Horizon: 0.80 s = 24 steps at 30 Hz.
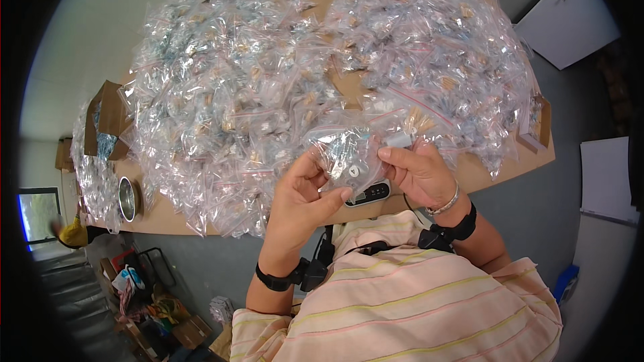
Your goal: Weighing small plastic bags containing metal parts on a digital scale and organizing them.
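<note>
My left hand grips a clear zip bag by its left side, the thumb lying along the bottom. Small parts show through the plastic, among them a round white piece with a dark mark. My right hand is closed at the bag's right edge. Between its thumb and fingers sits a short light-grey cylindrical piece; its lower part is hidden by the thumb. Just beneath the bag lies a dark device with buttons, resembling a small scale, partly covered by my hands.
Heaps of filled clear zip bags cover most of the brown table. At the left stand an open cardboard box and a metal bowl. Another cardboard box is at the right edge. Assorted goods lie on the floor, lower left.
</note>
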### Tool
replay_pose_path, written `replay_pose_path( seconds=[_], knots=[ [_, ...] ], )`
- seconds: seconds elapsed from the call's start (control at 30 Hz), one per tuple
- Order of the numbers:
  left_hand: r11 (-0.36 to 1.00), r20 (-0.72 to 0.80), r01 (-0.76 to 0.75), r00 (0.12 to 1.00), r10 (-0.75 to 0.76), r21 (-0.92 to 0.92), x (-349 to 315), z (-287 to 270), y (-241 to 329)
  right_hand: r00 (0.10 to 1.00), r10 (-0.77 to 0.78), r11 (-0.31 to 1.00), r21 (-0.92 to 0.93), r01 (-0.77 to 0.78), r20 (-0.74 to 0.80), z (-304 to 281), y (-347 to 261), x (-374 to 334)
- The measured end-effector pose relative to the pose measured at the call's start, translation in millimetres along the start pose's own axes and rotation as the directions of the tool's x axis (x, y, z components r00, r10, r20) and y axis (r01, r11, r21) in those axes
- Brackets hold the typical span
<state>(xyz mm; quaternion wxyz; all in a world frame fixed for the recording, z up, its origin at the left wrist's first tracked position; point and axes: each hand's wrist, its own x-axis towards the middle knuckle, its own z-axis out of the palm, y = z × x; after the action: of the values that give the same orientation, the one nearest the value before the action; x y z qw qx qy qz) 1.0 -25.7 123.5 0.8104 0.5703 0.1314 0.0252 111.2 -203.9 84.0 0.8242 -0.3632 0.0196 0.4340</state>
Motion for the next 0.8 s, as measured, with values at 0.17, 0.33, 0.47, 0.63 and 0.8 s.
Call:
replay_pose_path(
  seconds=[0.17,0.33,0.47,0.63,0.8],
  knots=[
    [1.0,-0.015,0.019,1.0,-0.019,0.015,-0.5,0.8,-1.3,0.997,0.018,1.0,-0.006,-0.017,0.078,16.2,-4.7,-7.5],
    [0.999,-0.057,0.039,0.998,-0.041,-0.037,-4.9,-1.6,-4.2,0.988,0.049,0.997,-0.062,-0.04,0.149,4.4,-3.4,-8.9],
    [0.998,-0.042,0.03,0.999,-0.032,-0.046,-7.5,0.0,-2.7,0.989,0.07,0.996,-0.057,-0.064,0.128,3.6,-1.4,-7.6],
    [0.993,-0.111,0.078,0.99,-0.088,-0.094,-9.0,-6.8,-10.1,0.994,0.047,0.997,-0.064,-0.041,0.101,-1.4,3.8,-6.6],
    [0.997,-0.118,0.073,0.99,-0.073,-0.004,-2.2,-15.2,-28.3,0.999,0.03,0.994,-0.105,-0.025,0.044,-1.9,-0.8,-3.3]
  ],
)
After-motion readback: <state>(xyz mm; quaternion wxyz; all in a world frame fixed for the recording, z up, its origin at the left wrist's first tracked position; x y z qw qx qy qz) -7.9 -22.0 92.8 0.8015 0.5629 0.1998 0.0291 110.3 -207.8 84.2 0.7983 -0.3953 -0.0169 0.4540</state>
